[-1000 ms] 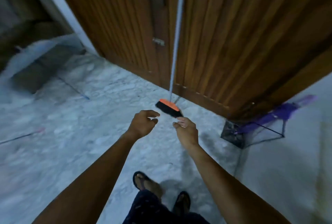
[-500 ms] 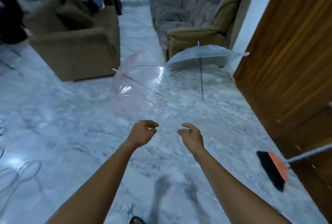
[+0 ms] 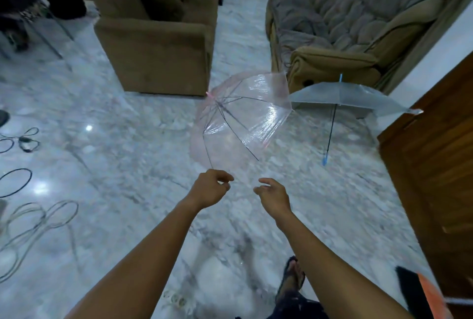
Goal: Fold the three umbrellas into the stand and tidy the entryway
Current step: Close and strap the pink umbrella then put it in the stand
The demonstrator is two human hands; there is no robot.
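An open clear umbrella with pink trim (image 3: 240, 116) lies on its side on the marble floor just ahead of me. Right of it, an open clear umbrella with a blue shaft and handle (image 3: 340, 99) rests against the sofa. My left hand (image 3: 211, 188) and my right hand (image 3: 273, 195) are stretched forward side by side a little short of the pink umbrella's rim. Both hold nothing, with fingers loosely curled and apart. No stand and no third umbrella are in view.
A brown armchair (image 3: 156, 44) and a brown sofa (image 3: 340, 24) stand behind the umbrellas. A wooden door (image 3: 432, 165) fills the right side, with a broom head (image 3: 419, 293) at its foot. Loose cables (image 3: 28, 219) lie on the floor at left. My sandalled foot (image 3: 291, 277) shows below.
My view swung left from the door and broom to the room; both umbrellas came into sight and grew nearer. My hands stayed out in front, empty.
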